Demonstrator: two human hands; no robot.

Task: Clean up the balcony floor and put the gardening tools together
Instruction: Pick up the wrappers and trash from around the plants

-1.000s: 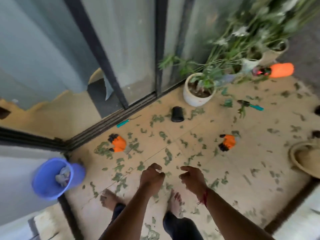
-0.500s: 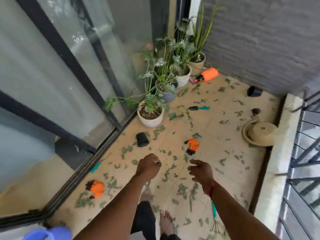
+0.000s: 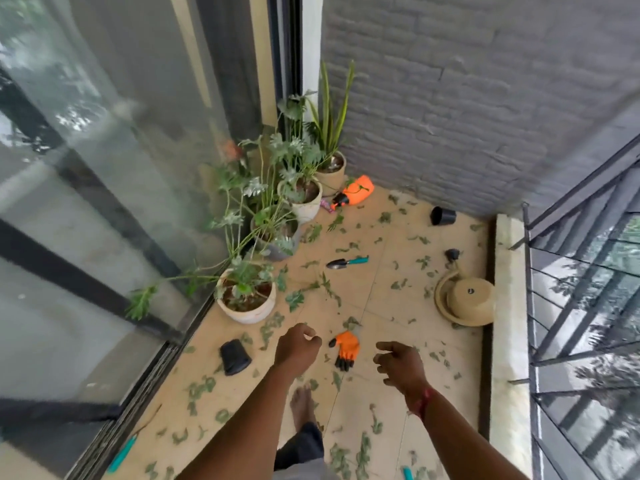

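Balcony floor (image 3: 388, 296), beige tile between sliding glass door (image 3: 104, 202) and railing (image 3: 581, 306), lies strewn with leaf scraps (image 3: 270, 327). Orange glove (image 3: 346, 348) shows between empty hands: left hand (image 3: 298, 348) loosely fisted, right hand (image 3: 401, 363) slack-fingered; trowel (image 3: 346, 262) farther off.

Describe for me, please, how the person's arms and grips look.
The left grip and right grip are bare, ungloved hands. Both forearms are unsleeved. A red thread band circles the right wrist.
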